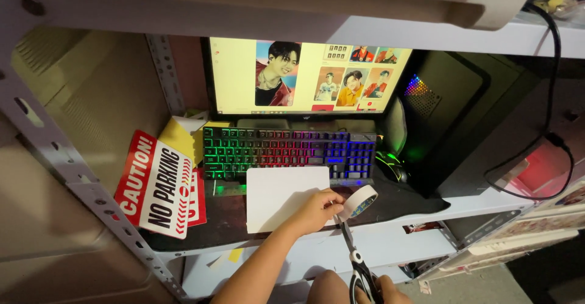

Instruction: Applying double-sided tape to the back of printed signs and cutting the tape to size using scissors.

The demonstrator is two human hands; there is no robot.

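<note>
A person's left hand point(317, 211) is grasping a roll of white tape point(359, 200) at the near right corner of a white board point(283, 195) lying on the desk, just in front of a keyboard point(289, 151) glowing in rainbow colours. The right hand point(384, 289), near the bottom edge, is gripping scissors point(354, 260) whose blades are pointing up at the tape. A lit monitor point(304, 75) is standing beyond the keyboard, and a red and white warning sign point(155, 183) is leaning at the left.
</note>
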